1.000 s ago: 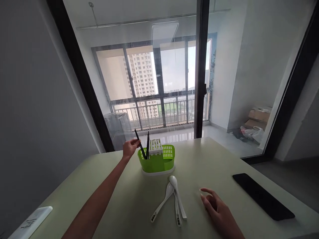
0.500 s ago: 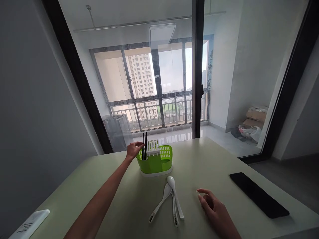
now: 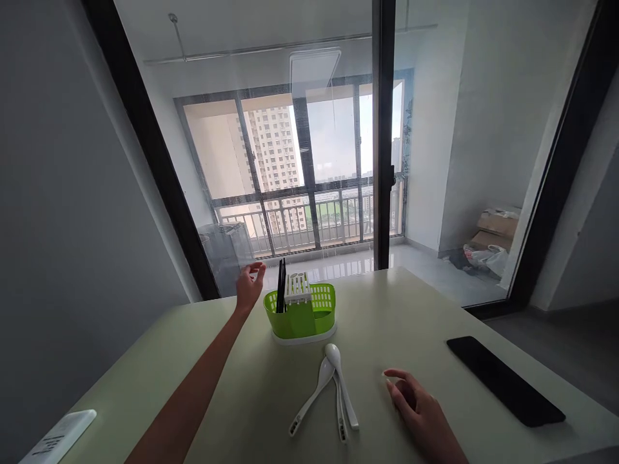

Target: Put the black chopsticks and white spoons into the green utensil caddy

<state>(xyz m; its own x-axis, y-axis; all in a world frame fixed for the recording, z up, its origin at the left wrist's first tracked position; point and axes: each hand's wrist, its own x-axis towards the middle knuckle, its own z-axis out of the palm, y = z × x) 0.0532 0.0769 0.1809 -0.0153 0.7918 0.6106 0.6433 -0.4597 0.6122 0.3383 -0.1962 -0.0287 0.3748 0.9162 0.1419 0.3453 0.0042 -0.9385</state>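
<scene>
A green cutlery caddy (image 3: 300, 325) with a white base and a white slotted top piece (image 3: 298, 287) stands on the table. Black chopsticks (image 3: 281, 287) stand upright in its left compartment. Just left of them my left hand (image 3: 249, 285) is raised, apart from the caddy, its fingers loosely bent and holding nothing. In front of the caddy several white spoons (image 3: 333, 380) lie in an overlapping pile, handles toward me. To their right, my right hand (image 3: 416, 407) rests low by the tabletop, thumb and forefinger slightly apart, with nothing in it.
A flat black object (image 3: 505, 380) lies on the pale table (image 3: 232, 393) at the right. At the lower left edge is a white object (image 3: 62, 435) with dark marks. Behind the table, a dark-framed glass door (image 3: 383, 142) faces a balcony.
My left hand has let go of the black chopsticks and moved up and left, away from the caddy. The chopsticks stay in the caddy. My right hand has hardly moved.
</scene>
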